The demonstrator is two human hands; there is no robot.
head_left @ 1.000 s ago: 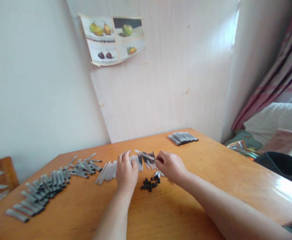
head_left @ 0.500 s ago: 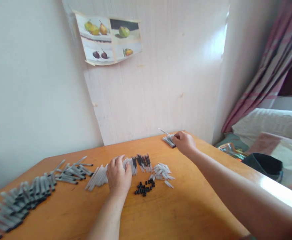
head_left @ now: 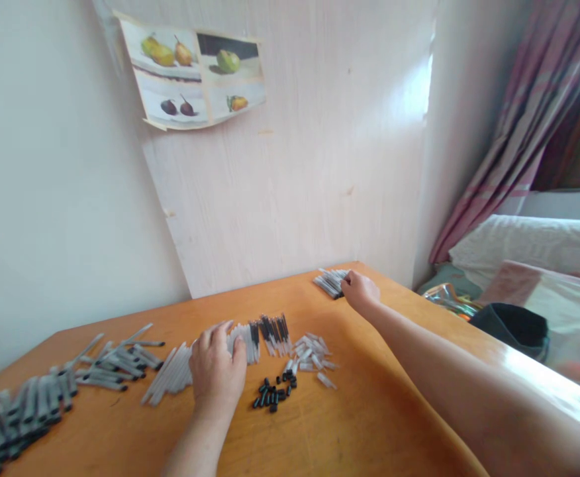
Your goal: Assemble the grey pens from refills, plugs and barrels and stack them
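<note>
My left hand lies flat, fingers stretched, on a row of clear pen barrels near the middle of the orange wooden table. My right hand reaches to the far edge, fingers curled against a small stack of finished grey pens; what the fingers hold is hidden. Between the hands lie black-tipped refills, a heap of small clear tips and a cluster of small black plugs.
Loose grey pen parts and a long heap of grey caps cover the table's left side. A fruit poster hangs on the wall behind. Right of the table are a black bag, bedding and a striped curtain.
My right hand carried a pen from the middle of the table to the far stack and has lowered onto it. The view has shifted right. My left hand stayed on the barrels.
</note>
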